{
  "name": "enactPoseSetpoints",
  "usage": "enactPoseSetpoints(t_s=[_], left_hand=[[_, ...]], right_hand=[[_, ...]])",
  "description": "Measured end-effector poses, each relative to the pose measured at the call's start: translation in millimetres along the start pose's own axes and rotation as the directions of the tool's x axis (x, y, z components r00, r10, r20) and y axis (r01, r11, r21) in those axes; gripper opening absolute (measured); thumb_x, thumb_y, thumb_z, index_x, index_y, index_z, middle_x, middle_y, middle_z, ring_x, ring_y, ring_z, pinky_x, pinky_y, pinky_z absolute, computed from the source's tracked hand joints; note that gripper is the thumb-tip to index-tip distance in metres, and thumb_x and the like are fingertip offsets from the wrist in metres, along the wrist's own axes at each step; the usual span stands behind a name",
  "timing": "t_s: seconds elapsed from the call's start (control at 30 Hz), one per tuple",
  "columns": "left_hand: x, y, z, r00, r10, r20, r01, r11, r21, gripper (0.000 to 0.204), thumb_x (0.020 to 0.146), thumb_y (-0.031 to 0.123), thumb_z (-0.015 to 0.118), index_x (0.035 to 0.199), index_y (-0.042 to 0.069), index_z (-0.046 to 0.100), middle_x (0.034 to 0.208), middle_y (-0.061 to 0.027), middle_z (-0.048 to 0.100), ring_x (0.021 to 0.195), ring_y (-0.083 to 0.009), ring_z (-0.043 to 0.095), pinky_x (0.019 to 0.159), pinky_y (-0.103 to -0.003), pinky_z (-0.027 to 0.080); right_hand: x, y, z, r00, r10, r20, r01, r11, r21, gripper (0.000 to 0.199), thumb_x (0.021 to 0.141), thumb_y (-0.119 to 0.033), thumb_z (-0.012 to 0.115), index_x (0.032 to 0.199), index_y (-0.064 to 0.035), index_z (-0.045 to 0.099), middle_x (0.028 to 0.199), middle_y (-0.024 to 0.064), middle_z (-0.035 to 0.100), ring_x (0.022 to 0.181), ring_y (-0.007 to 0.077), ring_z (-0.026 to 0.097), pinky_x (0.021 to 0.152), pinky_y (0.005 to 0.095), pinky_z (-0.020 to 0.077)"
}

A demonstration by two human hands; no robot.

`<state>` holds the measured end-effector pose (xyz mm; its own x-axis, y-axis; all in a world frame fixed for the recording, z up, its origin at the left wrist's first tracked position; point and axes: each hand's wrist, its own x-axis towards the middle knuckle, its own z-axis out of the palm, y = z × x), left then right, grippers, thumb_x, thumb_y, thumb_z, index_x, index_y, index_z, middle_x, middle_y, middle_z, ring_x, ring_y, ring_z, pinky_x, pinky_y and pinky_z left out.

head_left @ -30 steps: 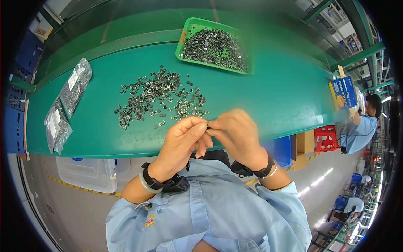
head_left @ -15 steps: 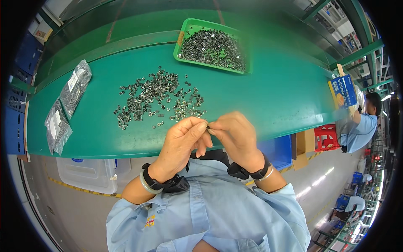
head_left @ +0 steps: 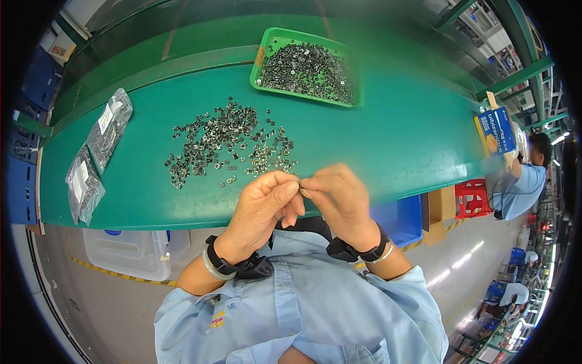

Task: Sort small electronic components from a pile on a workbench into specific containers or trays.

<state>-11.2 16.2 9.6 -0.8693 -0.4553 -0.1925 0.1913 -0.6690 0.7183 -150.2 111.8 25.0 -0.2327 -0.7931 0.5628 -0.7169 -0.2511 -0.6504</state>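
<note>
My left hand and my right hand meet over the near edge of the green tabletop, thumb and forefinger of each pinched together. Between the fingertips is a small dark metal part, mostly covered by them; both hands grip it. Just beyond my left hand lies a loose pile of small black and silver metal parts, with shinier ones at its right side. Farther back stands a green tray holding many more such parts.
Two clear plastic bags of dark parts lie at the left of the green table. A blue and yellow box stands at the right end, near a person in blue. Below are a clear bin and a blue bin.
The hands stay in nearly the same place with the small part between them. Less of the part shows now between the fingertips.
</note>
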Motion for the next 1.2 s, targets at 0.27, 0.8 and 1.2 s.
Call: enactPoseSetpoints(t_s=[0.27,0.8,1.2], left_hand=[[-1,-6,-2,0.999,-0.032,0.043,0.037,0.994,-0.108,0.019,0.093,0.022,0.055,0.090,0.004,0.052,0.063,-0.0066,0.058,0.051,-0.0120,0.050,0.046,-0.023,0.039],[0,0,4,0.998,-0.051,0.022,0.051,0.999,0.013,0.020,0.093,0.023,0.055,0.091,0.004,0.052,0.068,-0.0090,0.060,0.052,-0.0138,0.054,0.047,-0.024,0.043],[5,-13,-3,0.984,-0.024,0.175,0.069,0.965,-0.254,0.016,0.094,0.022,0.054,0.092,0.006,0.053,0.071,-0.0069,0.061,0.055,-0.0124,0.054,0.048,-0.023,0.040]], right_hand=[[-5,-6,3,0.996,0.084,-0.017,-0.082,0.991,0.106,0.021,0.074,0.004,0.069,0.092,-0.0042,0.062,0.084,0.0079,0.058,0.076,0.0204,0.057,0.065,0.0294,0.0462],[-8,3,-1,0.999,0.012,-0.046,-0.011,1.000,0.029,0.021,0.072,0.004,0.070,0.089,-0.0044,0.062,0.082,0.0070,0.061,0.074,0.0191,0.059,0.060,0.0287,0.0493],[-11,4,6,0.992,0.101,-0.081,-0.079,0.967,0.243,0.020,0.075,0.004,0.068,0.091,-0.0049,0.061,0.082,0.0064,0.062,0.074,0.0189,0.059,0.062,0.0283,0.0488]])
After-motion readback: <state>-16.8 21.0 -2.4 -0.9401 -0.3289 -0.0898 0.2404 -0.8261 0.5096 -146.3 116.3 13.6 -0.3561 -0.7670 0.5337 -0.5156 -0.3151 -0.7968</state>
